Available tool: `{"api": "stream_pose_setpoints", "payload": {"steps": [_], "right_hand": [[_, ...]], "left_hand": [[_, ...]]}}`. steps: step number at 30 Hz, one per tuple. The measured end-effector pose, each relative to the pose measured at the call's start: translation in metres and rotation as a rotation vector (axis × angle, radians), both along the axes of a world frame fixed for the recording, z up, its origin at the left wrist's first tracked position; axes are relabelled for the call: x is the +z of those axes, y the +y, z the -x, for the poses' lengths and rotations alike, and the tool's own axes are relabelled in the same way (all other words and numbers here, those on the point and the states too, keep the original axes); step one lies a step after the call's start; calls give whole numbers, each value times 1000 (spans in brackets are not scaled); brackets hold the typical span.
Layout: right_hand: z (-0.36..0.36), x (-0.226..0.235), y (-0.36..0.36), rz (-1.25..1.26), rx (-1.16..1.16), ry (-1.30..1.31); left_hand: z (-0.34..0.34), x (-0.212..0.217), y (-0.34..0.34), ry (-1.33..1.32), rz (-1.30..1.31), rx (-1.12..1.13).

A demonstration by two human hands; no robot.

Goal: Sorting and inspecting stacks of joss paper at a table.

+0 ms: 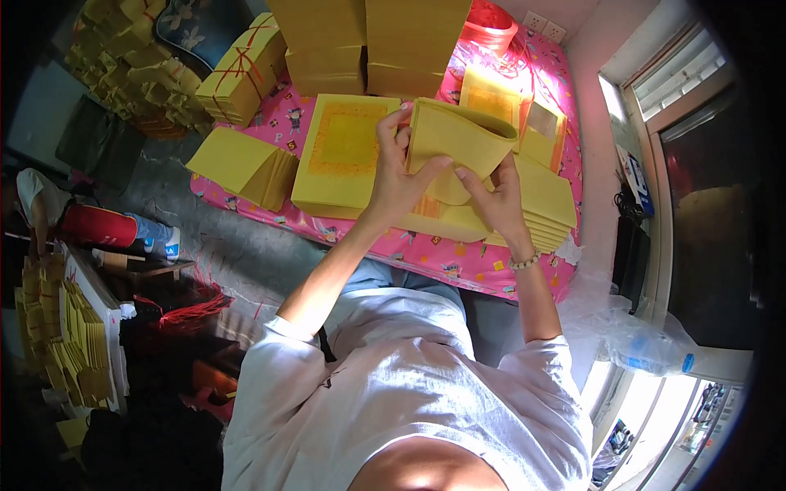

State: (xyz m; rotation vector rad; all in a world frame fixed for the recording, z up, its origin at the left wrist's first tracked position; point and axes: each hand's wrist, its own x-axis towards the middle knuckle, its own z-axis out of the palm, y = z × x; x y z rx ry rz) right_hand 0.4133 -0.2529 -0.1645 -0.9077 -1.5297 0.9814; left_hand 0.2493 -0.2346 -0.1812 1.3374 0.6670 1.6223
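Observation:
Between my two hands, above the table, is a bent wad of yellow paper sheets (457, 146), curved over into an open loop at its top right. My left hand (397, 182) grips its left side, thumb in front and fingers behind. My right hand (496, 200) closes on the lower right, thumb pressed to the front and fingers partly hidden. Just left of the wad lies a flat stack of yellow paper (307, 176) with an orange printed square. Folded yellow papers (547, 200) fan out beside my right hand.
A pink patterned cloth (442, 266) covers the table. Folded papers (239, 168) sit at left, with a tied bundle (241, 74) and tall stacks (326, 45) behind. Red string (491, 33) lies at the back. Another person (49, 204) sits far left; a plastic bottle (655, 356) is at right.

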Motion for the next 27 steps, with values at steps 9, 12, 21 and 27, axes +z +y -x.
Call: {"api": "stream_pose_setpoints", "payload": {"steps": [9, 12, 21, 27], "right_hand": [[1, 6, 5, 12, -14, 12], [3, 18, 15, 55, 0, 41], [2, 24, 29, 383, 30, 169], [3, 22, 27, 463, 27, 221]], "left_hand": [[4, 5, 6, 74, 42, -92], [13, 15, 20, 144, 127, -122], [12, 33, 23, 32, 479, -307], [13, 28, 23, 41, 517, -328]]}}
